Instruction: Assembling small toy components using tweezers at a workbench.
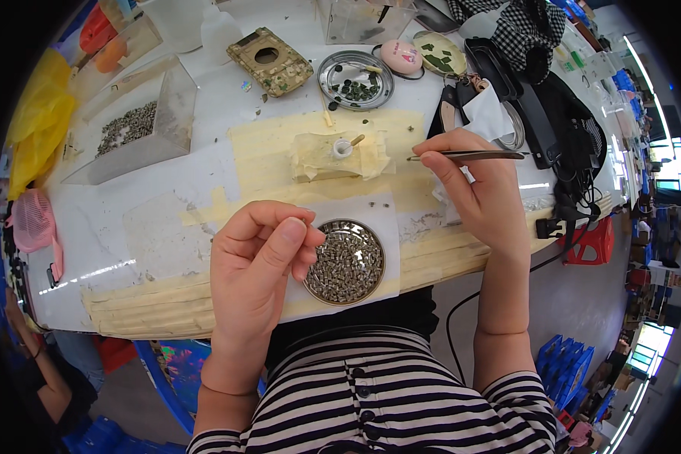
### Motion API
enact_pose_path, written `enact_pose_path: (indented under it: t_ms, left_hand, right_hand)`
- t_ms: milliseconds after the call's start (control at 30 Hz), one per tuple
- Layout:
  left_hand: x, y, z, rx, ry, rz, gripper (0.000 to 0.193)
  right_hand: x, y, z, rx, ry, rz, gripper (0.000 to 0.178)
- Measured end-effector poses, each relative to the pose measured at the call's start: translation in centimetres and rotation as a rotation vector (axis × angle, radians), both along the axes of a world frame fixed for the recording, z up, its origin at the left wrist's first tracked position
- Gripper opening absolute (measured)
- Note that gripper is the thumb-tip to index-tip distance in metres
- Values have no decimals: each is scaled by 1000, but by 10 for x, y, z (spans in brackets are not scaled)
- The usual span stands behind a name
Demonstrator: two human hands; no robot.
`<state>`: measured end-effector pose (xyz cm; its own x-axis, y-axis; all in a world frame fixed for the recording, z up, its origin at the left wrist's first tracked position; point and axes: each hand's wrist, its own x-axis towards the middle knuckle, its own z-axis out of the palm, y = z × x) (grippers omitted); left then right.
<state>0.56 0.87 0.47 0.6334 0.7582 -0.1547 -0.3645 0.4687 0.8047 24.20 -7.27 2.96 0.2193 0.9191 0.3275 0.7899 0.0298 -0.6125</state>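
Observation:
My right hand (pixel 480 189) grips metal tweezers (pixel 480 155), their tips pointing left above the table. Beside the round metal dish (pixel 382 261) full of small metallic pieces (pixel 346 261), my left hand (pixel 257 261) is closed, thumb against fingers. Whatever it pinches, if anything, is too small or hidden to name. Between the hands and farther back stands a block wrapped in masking tape (pixel 310 155). On top of it sits a small white cup (pixel 342 148) with a thin stick leaning in it. Two tiny pieces lie on the white paper (pixel 390 216) near the dish.
A camouflage-painted model hull (pixel 270 64) and a clear dish of dark green parts (pixel 356 79) sit at the back. At left is a clear bin (pixel 178 113) holding metallic bits. Black bags and cables (pixel 575 151) crowd the right. A person's arm (pixel 49 371) shows at far left.

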Motion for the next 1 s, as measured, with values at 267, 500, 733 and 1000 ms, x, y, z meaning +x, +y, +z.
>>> enact_pose_path:
  t_ms: [267,500,733,1000]
  left_hand:
    - [1,0,0,2,4,-9,14]
    - [1,1,-1,-10,-7,10,14]
    - [2,4,-3,-107,-90,-54,14]
    - [-2,5,-3,-233,-150,-83,15]
  right_hand:
    - [1,4,10,-23,-133,139,12]
    - [-4,-3,20,61,87,120,14]
    - [-55,4,10,209,587,320,18]
    - [-69,10,-4,164,688,336,18]
